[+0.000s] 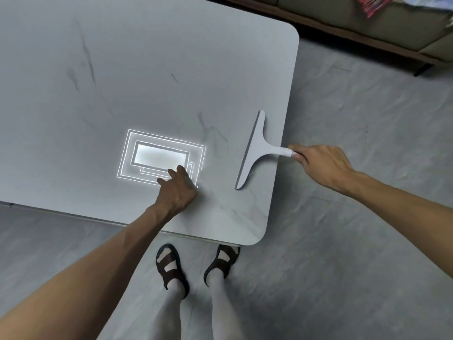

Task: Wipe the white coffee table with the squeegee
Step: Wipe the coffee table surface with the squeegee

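Bare forearms, no sleeves; dark brown strapped sandals over white socks; pale grey-white legwear down to the ankles.

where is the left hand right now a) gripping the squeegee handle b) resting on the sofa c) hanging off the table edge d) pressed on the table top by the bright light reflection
d: the left hand rests on the white coffee table, fingertips at the edge of the bright rectangular reflection, while the right hand holds the squeegee by its handle at the table's right edge.
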